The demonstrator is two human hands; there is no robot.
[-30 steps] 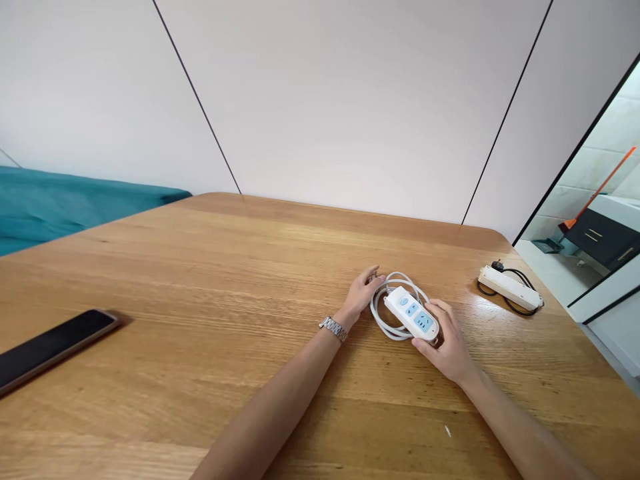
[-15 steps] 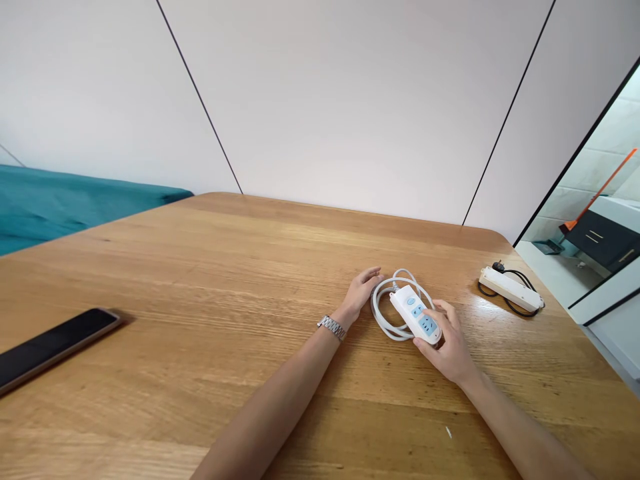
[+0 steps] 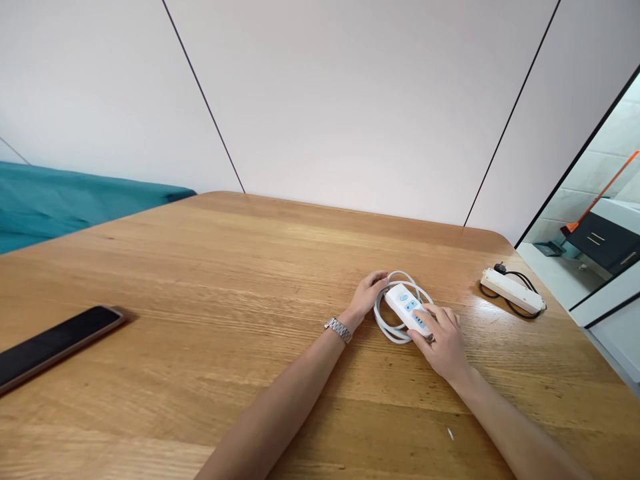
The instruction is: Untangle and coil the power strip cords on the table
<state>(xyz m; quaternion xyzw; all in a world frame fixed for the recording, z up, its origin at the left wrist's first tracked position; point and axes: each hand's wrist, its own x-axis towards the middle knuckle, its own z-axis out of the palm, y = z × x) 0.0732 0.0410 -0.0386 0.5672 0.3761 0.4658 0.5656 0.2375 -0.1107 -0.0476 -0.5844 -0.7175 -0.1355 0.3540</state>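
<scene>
Wooden bench (image 3: 240, 280): our right hand (image 3: 446, 341) pinches the power strip (image 3: 399, 299); our left hand (image 3: 367, 295), grip unclear, should steady the cord (image 3: 392, 336) lightly.

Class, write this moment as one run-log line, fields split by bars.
left hand: at coiled white cable, grip unclear | right hand: on white power strip | apart: second strip, phone | surface: wooden table

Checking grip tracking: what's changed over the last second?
The right hand has brought its index finger from the far side of the white power strip onto its socket face; the strip has shifted slightly left, nothing let go. Left hand still at the coiled cable; other strip and phone unmoved.
</scene>
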